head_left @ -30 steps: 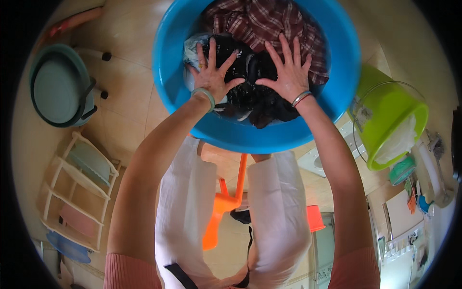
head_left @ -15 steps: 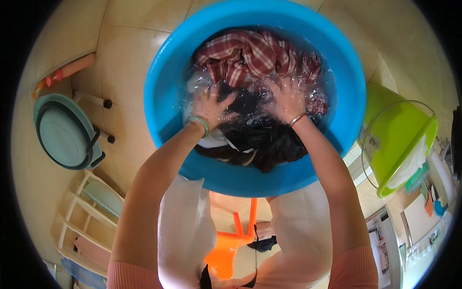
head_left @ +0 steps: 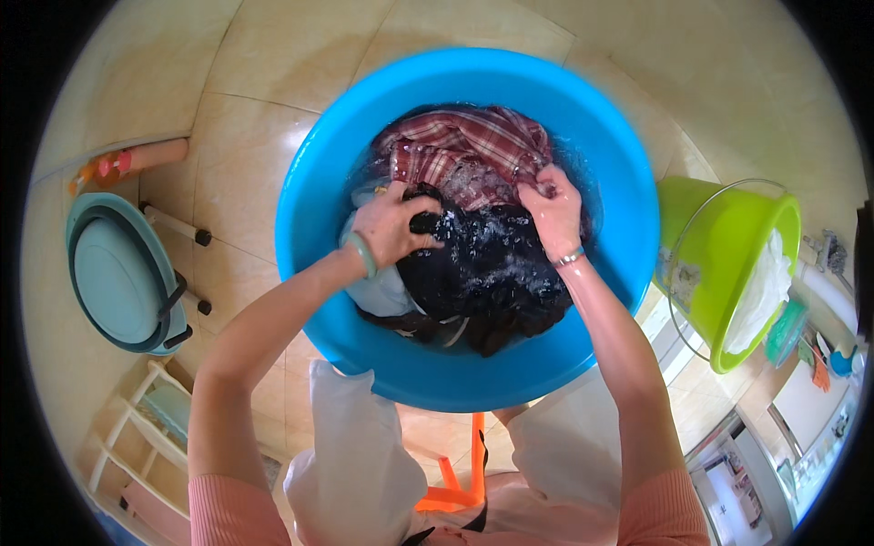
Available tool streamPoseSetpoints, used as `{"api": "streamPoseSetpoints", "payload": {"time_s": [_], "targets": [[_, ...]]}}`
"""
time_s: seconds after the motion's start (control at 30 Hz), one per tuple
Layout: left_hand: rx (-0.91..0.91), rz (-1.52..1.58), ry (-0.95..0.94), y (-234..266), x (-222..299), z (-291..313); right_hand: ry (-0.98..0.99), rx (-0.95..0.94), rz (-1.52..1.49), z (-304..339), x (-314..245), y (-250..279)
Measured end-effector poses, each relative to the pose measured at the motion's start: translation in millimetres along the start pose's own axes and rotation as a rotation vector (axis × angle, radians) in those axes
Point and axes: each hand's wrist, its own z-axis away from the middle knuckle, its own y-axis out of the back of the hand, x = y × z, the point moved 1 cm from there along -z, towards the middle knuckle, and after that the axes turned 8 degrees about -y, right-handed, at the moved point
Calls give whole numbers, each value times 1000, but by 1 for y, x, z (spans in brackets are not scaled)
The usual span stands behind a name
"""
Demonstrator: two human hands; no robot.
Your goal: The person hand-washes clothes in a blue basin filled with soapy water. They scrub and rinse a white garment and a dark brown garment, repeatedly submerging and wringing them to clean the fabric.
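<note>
A big blue basin stands on the tiled floor, filled with water and wet laundry. A black garment lies in the middle, a red plaid shirt behind it, and a pale cloth at the left. My left hand, with a green bangle on the wrist, grips the black garment at its upper left. My right hand, with a thin bracelet, clutches wet cloth where the black garment meets the plaid shirt.
A green bucket holding white cloth stands right of the basin. A teal basin leans at the left beside white stool legs. A white rack is at lower left. An orange stool shows between my knees.
My hands were flat and spread on the black laundry; now both have closed on the cloth. The view has shifted so the basin sits lower and fuller in the picture.
</note>
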Motion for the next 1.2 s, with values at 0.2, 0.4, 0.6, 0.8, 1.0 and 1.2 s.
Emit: {"api": "streamPoseSetpoints", "payload": {"time_s": [0.2,0.4,0.6,0.8,1.0,1.2], "targets": [[52,363,-41,29,8,32,192,-324,146,75,-82,26],[334,114,-105,56,25,-4,618,-812,331,137,-95,20],[-100,-110,-179,3,30,-2,630,-841,504,166,-70,21],[-108,-291,-222,-15,42,33,437,-484,1004,150,-50,48],[-16,-328,-228,-43,17,16,362,-475,1116,122,25,23],[-109,-131,32,-44,-16,-36,330,-321,1115,67,62,9]]}}
